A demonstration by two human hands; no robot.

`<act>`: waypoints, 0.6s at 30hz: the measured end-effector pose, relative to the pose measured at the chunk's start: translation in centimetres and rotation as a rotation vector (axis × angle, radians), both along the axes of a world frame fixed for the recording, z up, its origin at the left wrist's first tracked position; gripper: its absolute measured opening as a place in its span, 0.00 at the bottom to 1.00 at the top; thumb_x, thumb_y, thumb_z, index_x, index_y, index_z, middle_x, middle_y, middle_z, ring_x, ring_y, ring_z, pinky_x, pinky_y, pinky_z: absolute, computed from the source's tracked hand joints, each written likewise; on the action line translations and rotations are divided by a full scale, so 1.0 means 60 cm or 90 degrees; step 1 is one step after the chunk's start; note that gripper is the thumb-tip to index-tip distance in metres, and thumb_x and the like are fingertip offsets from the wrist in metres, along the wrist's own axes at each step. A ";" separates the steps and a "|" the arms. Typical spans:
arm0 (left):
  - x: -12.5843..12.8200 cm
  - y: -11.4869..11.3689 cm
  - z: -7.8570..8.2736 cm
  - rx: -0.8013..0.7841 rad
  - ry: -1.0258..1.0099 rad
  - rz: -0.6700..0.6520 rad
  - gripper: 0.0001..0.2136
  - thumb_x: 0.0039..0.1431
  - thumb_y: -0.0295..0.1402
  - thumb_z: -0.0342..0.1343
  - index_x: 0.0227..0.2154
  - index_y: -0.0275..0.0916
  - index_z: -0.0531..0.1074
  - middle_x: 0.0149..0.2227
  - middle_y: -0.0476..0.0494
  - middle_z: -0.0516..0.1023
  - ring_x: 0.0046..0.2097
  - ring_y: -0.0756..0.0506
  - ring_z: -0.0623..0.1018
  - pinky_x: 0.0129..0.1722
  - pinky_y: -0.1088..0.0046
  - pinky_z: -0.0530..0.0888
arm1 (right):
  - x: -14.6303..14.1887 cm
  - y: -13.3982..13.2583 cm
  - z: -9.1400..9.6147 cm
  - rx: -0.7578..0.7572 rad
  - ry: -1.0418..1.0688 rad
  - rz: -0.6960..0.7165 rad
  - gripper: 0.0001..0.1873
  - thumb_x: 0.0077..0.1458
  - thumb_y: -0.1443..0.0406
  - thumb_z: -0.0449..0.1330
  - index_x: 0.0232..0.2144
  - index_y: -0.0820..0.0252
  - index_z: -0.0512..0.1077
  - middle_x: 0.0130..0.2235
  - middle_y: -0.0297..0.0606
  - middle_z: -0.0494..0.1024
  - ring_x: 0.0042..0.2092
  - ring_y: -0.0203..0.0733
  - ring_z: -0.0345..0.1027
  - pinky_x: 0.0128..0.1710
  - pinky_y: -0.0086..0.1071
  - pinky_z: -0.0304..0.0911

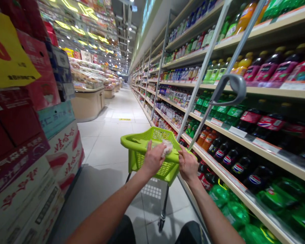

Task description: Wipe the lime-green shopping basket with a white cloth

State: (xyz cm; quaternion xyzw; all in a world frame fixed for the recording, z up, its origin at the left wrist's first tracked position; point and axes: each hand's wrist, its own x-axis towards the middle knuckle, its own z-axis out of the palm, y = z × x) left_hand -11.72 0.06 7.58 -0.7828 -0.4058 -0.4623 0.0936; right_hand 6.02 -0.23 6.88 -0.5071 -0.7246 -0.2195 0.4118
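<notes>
A lime-green shopping basket (139,145) on wheels stands in a supermarket aisle right in front of me. My left hand (154,159) is closed on a small pale crumpled thing (167,147), perhaps a cloth or wrapper, at the basket's near rim. My right hand (187,165) grips the rim of the basket at its near right corner, fingers curled. The basket's grey pull handle (231,84) rises up to the right, above the hands.
Shelves of soft-drink bottles (244,166) run along the right. Stacked red and white cartons (27,162) line the left. A tiled aisle (117,118) stretches ahead, with display counters (87,101) at the far left.
</notes>
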 end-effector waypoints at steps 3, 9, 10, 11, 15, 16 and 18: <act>0.030 -0.010 -0.006 0.026 0.034 -0.035 0.17 0.53 0.26 0.45 0.47 0.38 0.63 0.49 0.40 0.71 0.51 0.45 0.69 0.60 0.53 0.42 | 0.006 0.003 -0.001 -0.004 0.011 0.019 0.22 0.58 0.61 0.41 0.51 0.61 0.61 0.36 0.36 0.77 0.38 0.39 0.68 0.43 0.33 0.57; -0.052 0.007 -0.011 0.031 -0.114 0.174 0.16 0.54 0.28 0.45 0.47 0.36 0.63 0.47 0.37 0.72 0.48 0.43 0.72 0.58 0.48 0.40 | 0.011 0.004 -0.011 0.031 0.031 0.064 0.22 0.58 0.63 0.40 0.54 0.60 0.57 0.39 0.37 0.76 0.42 0.39 0.67 0.47 0.37 0.55; -0.051 0.009 -0.009 0.021 -0.127 0.187 0.15 0.54 0.27 0.45 0.46 0.36 0.63 0.47 0.38 0.73 0.47 0.43 0.72 0.58 0.48 0.41 | 0.009 0.004 -0.013 0.035 0.034 0.071 0.23 0.58 0.63 0.40 0.54 0.60 0.56 0.40 0.38 0.76 0.43 0.40 0.67 0.48 0.39 0.55; -0.041 0.008 -0.006 0.011 -0.125 0.176 0.15 0.54 0.27 0.46 0.45 0.37 0.64 0.46 0.38 0.73 0.47 0.44 0.72 0.59 0.49 0.42 | 0.009 0.003 -0.015 0.037 0.041 0.076 0.23 0.58 0.62 0.40 0.55 0.60 0.55 0.41 0.38 0.76 0.44 0.41 0.66 0.49 0.40 0.54; 0.038 -0.004 0.002 -0.002 -0.039 0.040 0.17 0.51 0.25 0.47 0.46 0.37 0.64 0.48 0.41 0.72 0.50 0.46 0.70 0.60 0.53 0.40 | 0.017 0.002 -0.016 0.013 0.125 0.109 0.24 0.58 0.60 0.39 0.55 0.60 0.54 0.47 0.43 0.71 0.49 0.44 0.63 0.49 0.44 0.54; 0.051 -0.007 0.003 0.000 -0.018 0.015 0.18 0.51 0.25 0.47 0.46 0.38 0.63 0.49 0.41 0.71 0.51 0.46 0.69 0.60 0.53 0.40 | 0.022 0.002 -0.015 0.002 0.160 0.115 0.24 0.58 0.60 0.39 0.56 0.61 0.54 0.49 0.44 0.70 0.50 0.45 0.62 0.49 0.44 0.55; 0.054 -0.010 0.005 0.000 0.005 -0.005 0.18 0.51 0.25 0.47 0.47 0.38 0.63 0.49 0.41 0.70 0.52 0.46 0.69 0.60 0.53 0.39 | 0.033 0.001 -0.012 -0.025 0.232 0.104 0.26 0.58 0.58 0.38 0.56 0.62 0.53 0.50 0.46 0.68 0.50 0.46 0.62 0.48 0.44 0.56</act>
